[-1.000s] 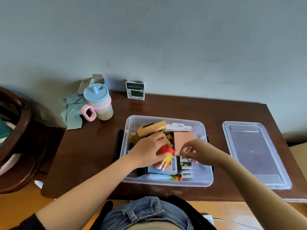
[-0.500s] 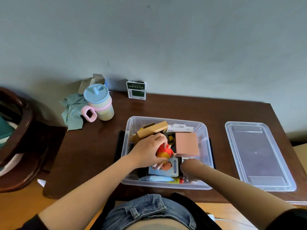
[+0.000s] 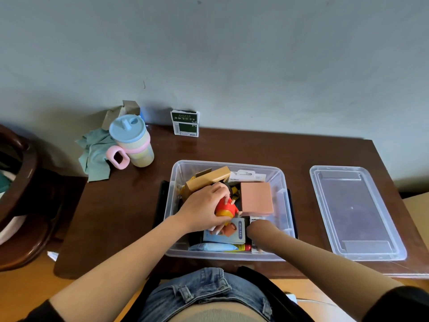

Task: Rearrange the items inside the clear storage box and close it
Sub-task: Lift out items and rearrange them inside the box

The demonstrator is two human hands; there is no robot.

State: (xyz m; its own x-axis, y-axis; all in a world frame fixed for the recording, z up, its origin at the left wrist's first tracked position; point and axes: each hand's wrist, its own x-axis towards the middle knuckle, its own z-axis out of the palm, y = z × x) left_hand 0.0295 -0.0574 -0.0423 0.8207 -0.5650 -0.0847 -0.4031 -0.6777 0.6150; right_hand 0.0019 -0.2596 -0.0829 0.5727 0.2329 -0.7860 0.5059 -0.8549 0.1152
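The clear storage box [image 3: 283, 185] sits open on the brown table, full of small items. My left hand [image 3: 204, 208] grips a red and yellow toy figure [image 3: 227, 209] in the middle of the box. My right hand [image 3: 260, 228] reaches down into the front right of the box beside a blue mini fan carton [image 3: 236, 232]; its fingers are hidden. A pink box [image 3: 256, 198], a wooden block [image 3: 209, 180] and a white package [image 3: 249, 176] lie towards the back. The clear lid [image 3: 355, 212] lies flat on the table right of the box.
A pastel cup with a blue lid and pink handle [image 3: 132, 140] stands at the back left on a green cloth [image 3: 95, 156]. A green and white carton [image 3: 185, 123] leans against the wall. A dark wooden chair [image 3: 21, 194] stands left of the table [image 3: 116, 217].
My right hand left the pink box and went down into the front right of the box. The pink box now lies flat. My left hand stays on the toy figure.
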